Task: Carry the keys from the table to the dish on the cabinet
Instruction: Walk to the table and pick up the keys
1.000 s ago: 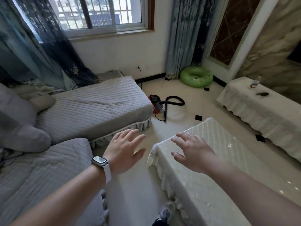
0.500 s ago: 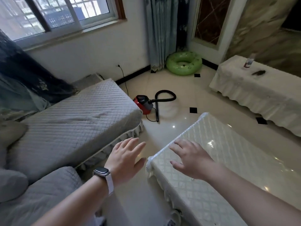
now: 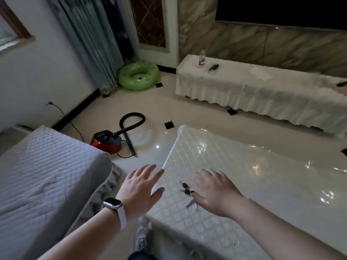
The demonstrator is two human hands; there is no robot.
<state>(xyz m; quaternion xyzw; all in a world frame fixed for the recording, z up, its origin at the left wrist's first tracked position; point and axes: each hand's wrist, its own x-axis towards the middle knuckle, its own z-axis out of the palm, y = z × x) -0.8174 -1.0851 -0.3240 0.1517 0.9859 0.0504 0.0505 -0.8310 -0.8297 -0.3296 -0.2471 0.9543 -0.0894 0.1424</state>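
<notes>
keys (image 3: 187, 192) lie on the glossy table (image 3: 244, 175) near its corner, just beside the right hand (image 3: 216, 192), fingers spread, holding nothing. left hand (image 3: 140, 188) is splayed too. a red vacuum (image 3: 107, 140) and green swim ring (image 3: 138, 75) sit on the floor before the cloth-covered cabinet (image 3: 253, 87).

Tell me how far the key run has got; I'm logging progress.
Nothing looks done: the keys lie on the table, beside the right hand, which is open above them with no grip. The left hand is open too, off the table's edge. Left: pick up, carry, and drop in the dish, which I can't make out on the far cabinet.
</notes>
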